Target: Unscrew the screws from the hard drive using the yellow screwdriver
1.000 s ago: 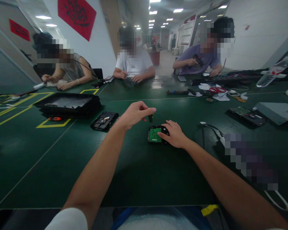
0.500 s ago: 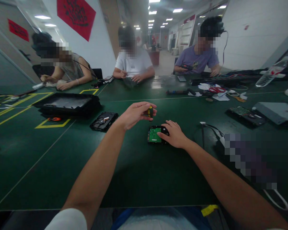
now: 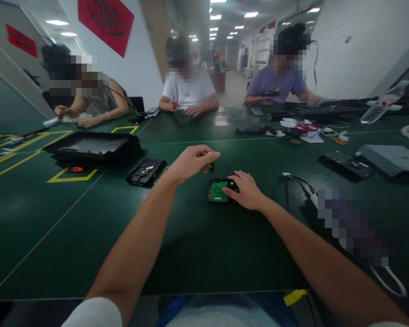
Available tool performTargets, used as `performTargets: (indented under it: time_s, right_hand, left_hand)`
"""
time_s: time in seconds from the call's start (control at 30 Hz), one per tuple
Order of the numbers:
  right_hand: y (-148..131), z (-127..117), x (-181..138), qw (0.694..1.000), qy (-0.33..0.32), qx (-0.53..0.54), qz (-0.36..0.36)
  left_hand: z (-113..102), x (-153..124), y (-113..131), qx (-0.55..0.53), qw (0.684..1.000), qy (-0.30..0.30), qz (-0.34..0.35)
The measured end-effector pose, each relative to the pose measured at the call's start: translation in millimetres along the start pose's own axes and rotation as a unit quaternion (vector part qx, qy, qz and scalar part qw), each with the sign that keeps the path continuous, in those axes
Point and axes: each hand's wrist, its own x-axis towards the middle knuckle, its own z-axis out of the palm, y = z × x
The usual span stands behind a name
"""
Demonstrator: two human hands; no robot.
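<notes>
A hard drive (image 3: 218,192) with a green circuit board lies flat on the dark green table. My right hand (image 3: 247,190) holds it at its right side, the thumb across the board and the fingers over the far right edge. Just above the drive's far left corner, my left hand (image 3: 195,162) is closed on a short screwdriver (image 3: 211,168) with a yellow and black handle. Fingers cover most of that handle, and its tip cannot be made out. To the left sits another black drive (image 3: 146,172) with small metal parts on top.
Black trays (image 3: 93,150) are stacked at the left. On the right are another drive (image 3: 346,164), a grey metal box (image 3: 391,160), a cable (image 3: 298,178) and a plastic bottle (image 3: 385,103). Three people sit along the far side of the table.
My left fingers have curled and turned around the screwdriver, hiding more of its handle. My right hand and the hard drive stay put. The person at far right has shifted the dark device they hold.
</notes>
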Motion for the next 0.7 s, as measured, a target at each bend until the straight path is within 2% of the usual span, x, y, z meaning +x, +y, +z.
performTargets:
  time_s: [0.23,0.47,0.57,0.7]
  right_hand:
    - [2.4,3.0,0.7,1.0,0.014,-0.014,-0.004]
    - [4.1,4.1,0.8,1.0,0.014,-0.01,-0.005]
    - [3.2,3.0,0.7,1.0,0.013,-0.007,-0.005]
    - [1.3,1.4,0.9,1.0,0.006,-0.008,0.0]
  left_hand:
    - [-3.3,-1.3,3.2,-0.085,0.996,-0.027,-0.018]
    - [-1.4,-0.6,0.4,-0.208,0.975,-0.06,-0.047]
    - [-1.9,0.0,-0.7,-0.188,0.98,-0.046,-0.044]
    - [-2.6,0.7,-2.1,-0.09,0.995,0.012,-0.045]
